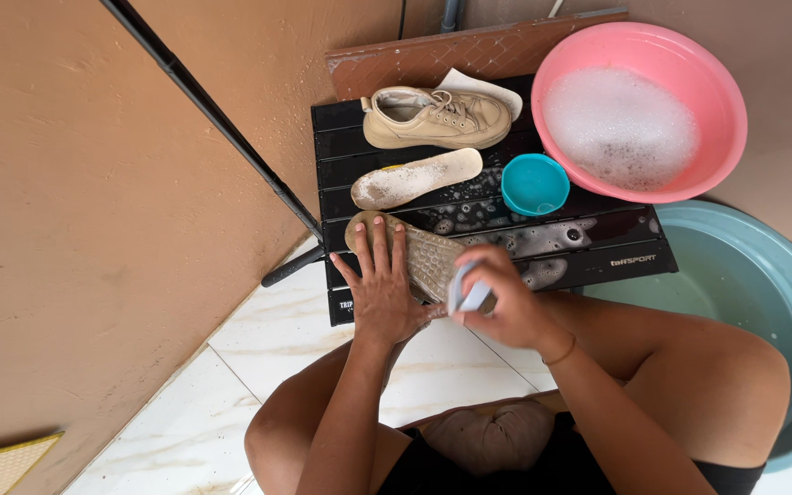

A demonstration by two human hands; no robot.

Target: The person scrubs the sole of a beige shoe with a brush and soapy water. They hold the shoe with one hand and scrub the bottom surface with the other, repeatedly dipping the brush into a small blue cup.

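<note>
My left hand (381, 282) lies flat, fingers spread, on a beige shoe (425, 255) turned sole-up at the near edge of a low black slatted table (598, 261). My right hand (504, 295) is closed around a white and blue brush (470, 291) that rests on the shoe's sole. Suds cover the wet slats beside the shoe. A loose insole (414, 178) lies further back. Behind it stands the second beige shoe (434, 118), upright, with another white insole (483, 87) tucked behind it.
A pink basin (721, 92) of foamy water sits on the table's far right corner, a small teal bowl (534, 183) beside it. A large teal tub (763, 275) stands on the floor at right. A black pole (222, 128) leans along the tan wall. White tiles lie below.
</note>
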